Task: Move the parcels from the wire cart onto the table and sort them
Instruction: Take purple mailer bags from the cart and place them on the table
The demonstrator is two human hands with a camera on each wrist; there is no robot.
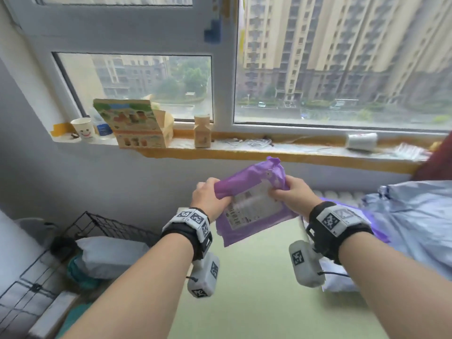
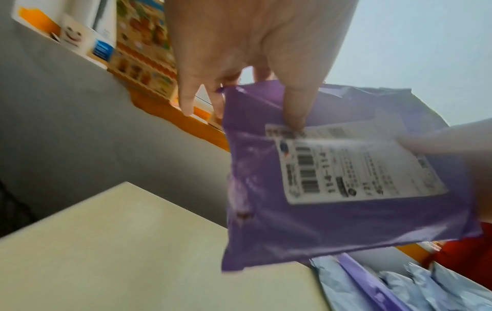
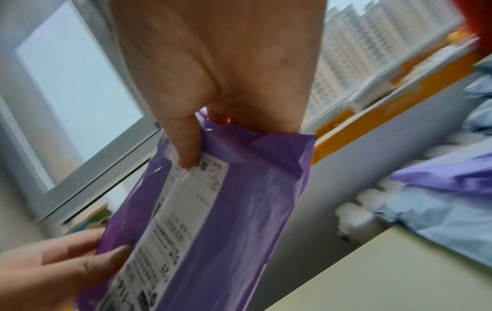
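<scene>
Purple parcel, white barcode label, txt blurred

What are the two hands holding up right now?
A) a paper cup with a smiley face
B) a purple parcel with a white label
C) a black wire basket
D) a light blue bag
B: the left hand and the right hand each grip one end of the purple parcel, held above the table, its white label facing the person.

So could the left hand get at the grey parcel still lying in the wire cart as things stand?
Probably not yet: the left hand grips the purple parcel. Once freed, the grey parcel lies uncovered in the wire cart.
</scene>
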